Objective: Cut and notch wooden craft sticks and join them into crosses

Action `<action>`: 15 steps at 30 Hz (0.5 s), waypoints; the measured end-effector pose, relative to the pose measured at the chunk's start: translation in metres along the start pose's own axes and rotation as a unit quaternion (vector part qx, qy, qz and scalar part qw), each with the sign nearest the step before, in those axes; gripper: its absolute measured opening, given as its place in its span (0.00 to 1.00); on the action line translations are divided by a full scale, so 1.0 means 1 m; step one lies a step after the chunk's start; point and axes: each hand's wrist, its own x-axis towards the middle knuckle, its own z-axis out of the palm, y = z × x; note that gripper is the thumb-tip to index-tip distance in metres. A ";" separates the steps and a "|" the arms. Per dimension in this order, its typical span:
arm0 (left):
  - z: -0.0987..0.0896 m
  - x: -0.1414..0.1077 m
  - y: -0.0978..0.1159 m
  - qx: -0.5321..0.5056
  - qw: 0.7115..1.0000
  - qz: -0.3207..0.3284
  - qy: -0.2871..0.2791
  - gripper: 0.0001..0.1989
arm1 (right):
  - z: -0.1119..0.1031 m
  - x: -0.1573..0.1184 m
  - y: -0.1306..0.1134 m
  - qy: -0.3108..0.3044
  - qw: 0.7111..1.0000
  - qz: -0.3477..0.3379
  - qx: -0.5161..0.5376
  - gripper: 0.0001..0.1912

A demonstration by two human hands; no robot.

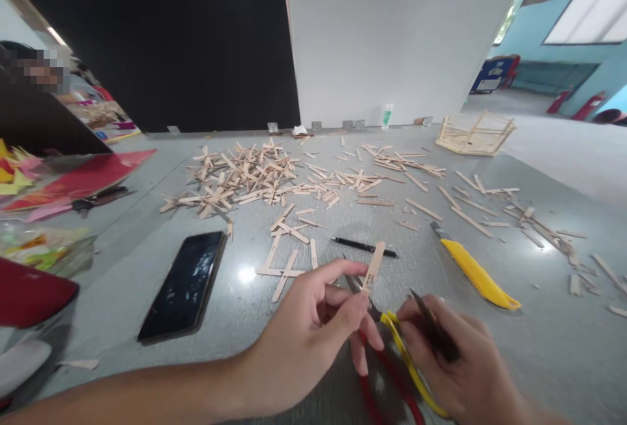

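Between the thumb and fingers of my left hand [323, 333] is a short wooden stick [375, 265], tilted upward, with a small dark mark near its lower end. My right hand [455, 353] is closed around a dark pointed tool [434, 327], most of it hidden by the fingers. Scissors [409, 366] with red and yellow handles lie beneath and between both hands, partly covered. Just beyond my left hand a black pen [365, 246] rests on the grey table [274, 373]. Crossed sticks [285, 273] lie to the left of the pen.
A large pile of wooden sticks [245, 173] spreads across the table. At left lies a phone [183, 284]; at right, a yellow cutter [475, 271]. A stick frame [475, 134] stands at the back right, near an upright panel [382, 33]. Another person is partly visible at far left.
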 end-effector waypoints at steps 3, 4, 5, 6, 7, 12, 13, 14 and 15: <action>0.001 0.000 0.002 -0.006 1.000 -0.008 -0.004 0.14 | 0.003 0.000 0.005 -0.016 1.000 -0.001 0.003 0.07; 0.001 0.000 0.002 -0.008 1.000 -0.008 -0.003 0.15 | 0.004 0.000 0.005 -0.018 1.000 0.000 0.005 0.07; 0.001 0.000 0.002 -0.009 1.000 -0.008 -0.002 0.15 | 0.004 0.000 0.006 -0.018 1.000 0.001 0.005 0.08; 0.001 0.000 0.002 -0.009 1.000 -0.007 -0.003 0.15 | 0.005 0.001 0.006 -0.015 1.000 0.001 0.004 0.08; 0.001 0.000 0.001 -0.006 1.000 -0.007 -0.004 0.14 | 0.005 0.001 0.006 -0.009 1.000 0.001 0.001 0.08; 0.001 -0.001 0.001 0.009 1.000 -0.014 -0.016 0.14 | 0.003 0.001 0.004 -0.011 1.000 0.001 0.000 0.08; 0.000 -0.001 0.001 0.011 1.000 -0.015 -0.018 0.14 | 0.003 0.001 0.004 -0.020 1.000 0.010 0.002 0.09; 0.000 -0.001 0.001 0.014 1.000 -0.017 -0.021 0.14 | 0.003 0.002 0.004 -0.026 0.999 0.020 0.006 0.10; 0.000 -0.001 0.000 0.018 0.999 -0.019 -0.024 0.15 | 0.002 0.002 0.003 -0.032 0.999 0.032 0.011 0.10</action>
